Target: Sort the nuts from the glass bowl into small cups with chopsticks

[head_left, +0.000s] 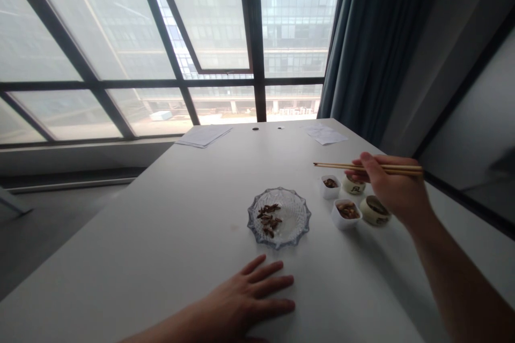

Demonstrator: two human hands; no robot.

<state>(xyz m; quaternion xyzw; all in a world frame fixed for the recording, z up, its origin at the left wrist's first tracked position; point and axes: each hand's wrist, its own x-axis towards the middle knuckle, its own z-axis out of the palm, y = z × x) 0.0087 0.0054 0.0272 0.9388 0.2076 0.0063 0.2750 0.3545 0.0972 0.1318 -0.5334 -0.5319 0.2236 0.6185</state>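
My right hand [386, 179] is closed around a pair of wooden chopsticks [333, 165], their tips pointing left above the table. Something small and dark shows at the tips; whether it is a piece or a stain I cannot tell. Below the chopsticks stand two white square cups [345, 222] holding brown pieces. Beside them are two cream round cups [372, 218] with dark markings, partly hidden by my right hand. A scalloped glass dish [295, 236] has several dark brown dried pieces [269, 220] on its left half. My left hand [249, 295] lies flat near the dish, fingers spread, holding nothing.
All of this rests on a white table [161, 257]. Paper sheets [205, 136] lie at its far left corner, and more paper [325, 134] at the far right. Beyond stand large windows [217, 16] and a dark blue curtain [362, 37].
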